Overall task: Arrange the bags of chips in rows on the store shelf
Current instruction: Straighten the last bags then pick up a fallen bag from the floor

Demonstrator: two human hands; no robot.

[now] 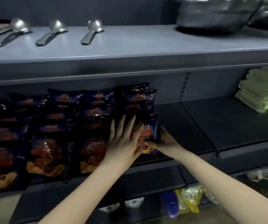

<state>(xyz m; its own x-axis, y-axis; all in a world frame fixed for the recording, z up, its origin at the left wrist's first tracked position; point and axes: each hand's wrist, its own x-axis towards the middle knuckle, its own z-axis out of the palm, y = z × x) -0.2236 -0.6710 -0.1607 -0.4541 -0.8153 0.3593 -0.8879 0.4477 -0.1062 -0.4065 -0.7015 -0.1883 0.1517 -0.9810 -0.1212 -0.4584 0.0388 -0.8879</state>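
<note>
Several dark blue chip bags (49,152) with orange print lie in overlapping rows on the left half of the middle shelf (194,126). At the right end of the rows, the front bag (152,126) stands between both hands. My left hand (123,143) lies flat with straight fingers against the bag's front face. My right hand (164,141) grips the bag's lower right corner, its fingers curled round the edge and partly hidden behind the bag.
Right of the bags the middle shelf is bare as far as a stack of pale green packs (262,94). On the upper shelf lie three metal ladles (91,33) and a black plastic bag (219,13). Coloured packets (186,201) sit on the bottom shelf.
</note>
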